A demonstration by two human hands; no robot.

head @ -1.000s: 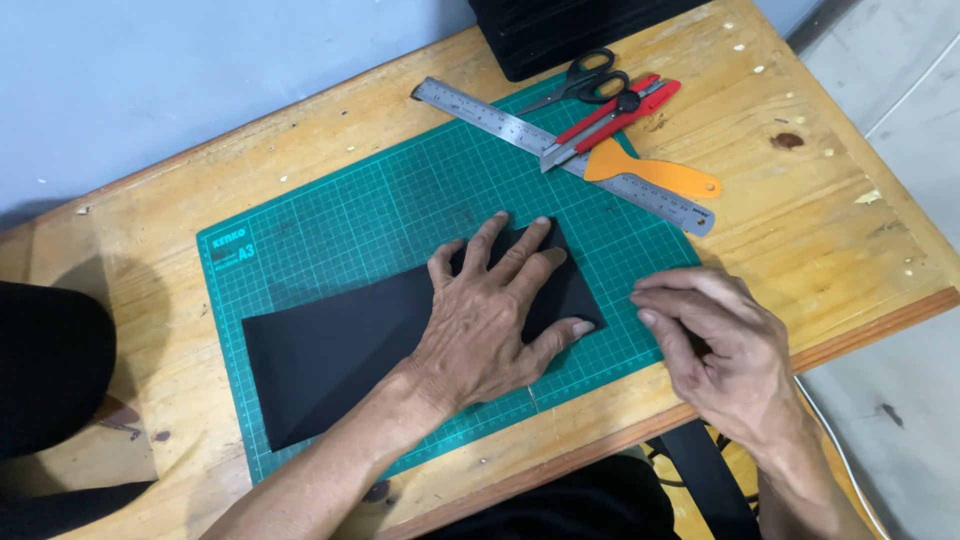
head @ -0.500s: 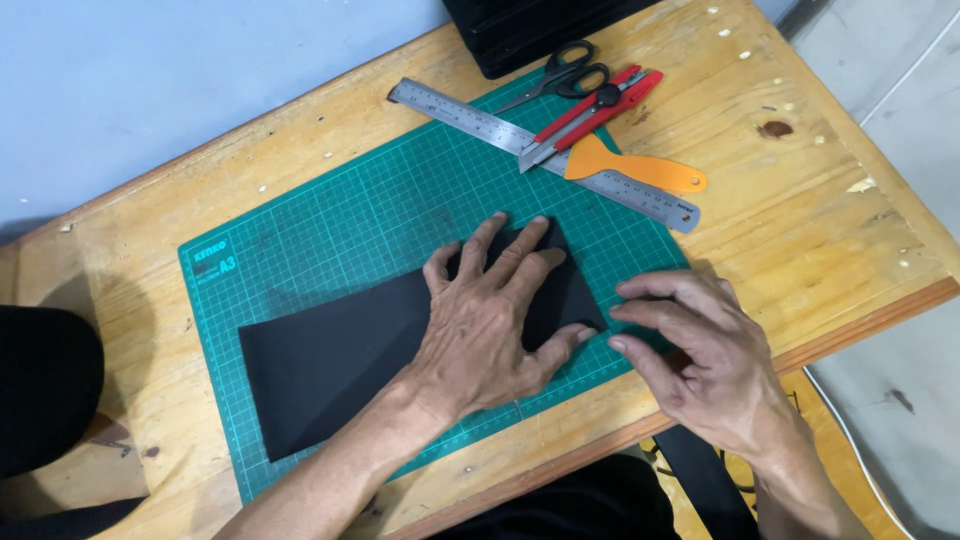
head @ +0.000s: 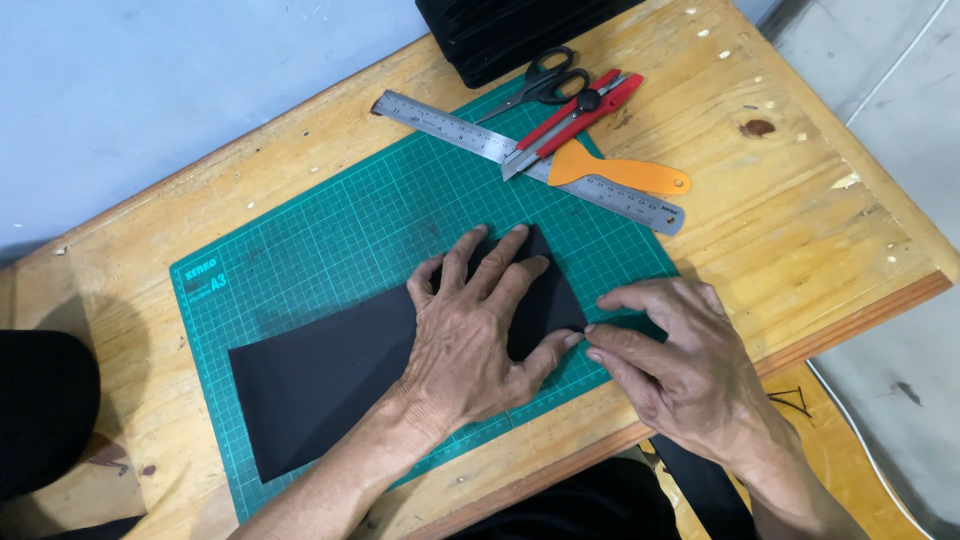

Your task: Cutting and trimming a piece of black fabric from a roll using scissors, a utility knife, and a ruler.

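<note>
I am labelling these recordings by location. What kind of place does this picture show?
Probably a craft or small workshop bench: a plain wooden table carries a green cutting mat, a steel ruler, scissors and a red utility knife.

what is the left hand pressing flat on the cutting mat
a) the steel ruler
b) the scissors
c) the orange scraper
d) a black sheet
d: the left hand lies spread, palm down, on the black sheet on the green cutting mat, while the steel ruler, orange scraper and scissors lie untouched at the far side.
</note>
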